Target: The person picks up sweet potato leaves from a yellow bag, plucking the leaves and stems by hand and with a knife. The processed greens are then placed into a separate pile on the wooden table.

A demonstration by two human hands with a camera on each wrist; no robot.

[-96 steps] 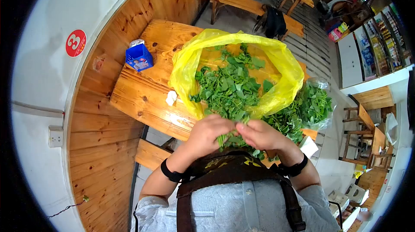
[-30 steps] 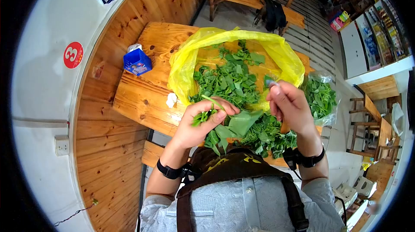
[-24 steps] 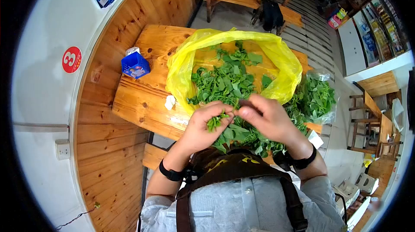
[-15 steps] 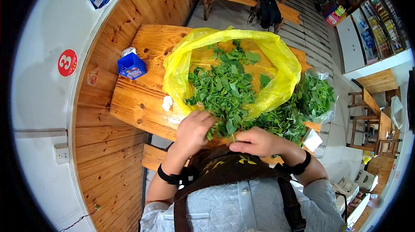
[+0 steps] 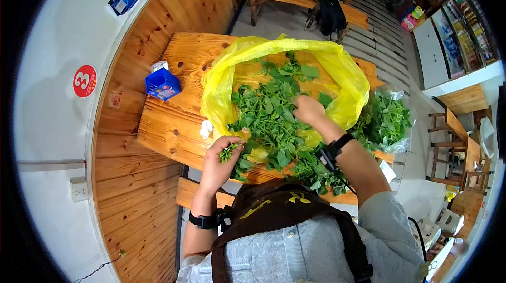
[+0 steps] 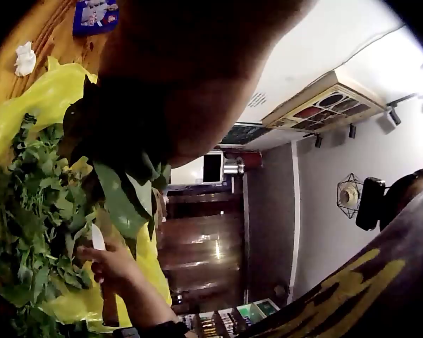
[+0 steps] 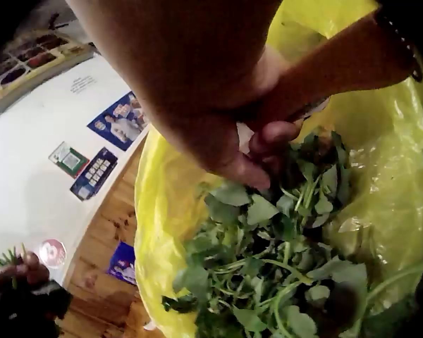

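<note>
My left hand (image 5: 214, 163) grips a bunch of leafy green stems (image 5: 229, 152) near the table's front edge. The cut-looking stem ends point up, and broad leaves (image 6: 123, 201) hang from the bunch in the left wrist view. Farther forward, my right hand (image 5: 310, 110) reaches into the spread yellow plastic bag (image 5: 215, 90). Its fingertips are at a heap of leafy greens (image 5: 271, 106) there. That hand also holds a small knife (image 6: 98, 238): a pale blade shows by the fingers, and a brown handle (image 7: 338, 76) sticks out past the palm.
More greens (image 5: 316, 169) lie at the near edge, and a clear bag of greens (image 5: 389, 119) stands at the right. A blue box (image 5: 162, 84) and a crumpled white tissue (image 5: 206, 129) sit left on the wooden table (image 5: 168, 125). Wood panelling (image 5: 132, 140) borders the left.
Half a second ago both hands were close together near the apron. My right hand has since moved forward to the heap, while my left drew leftward with the bunch.
</note>
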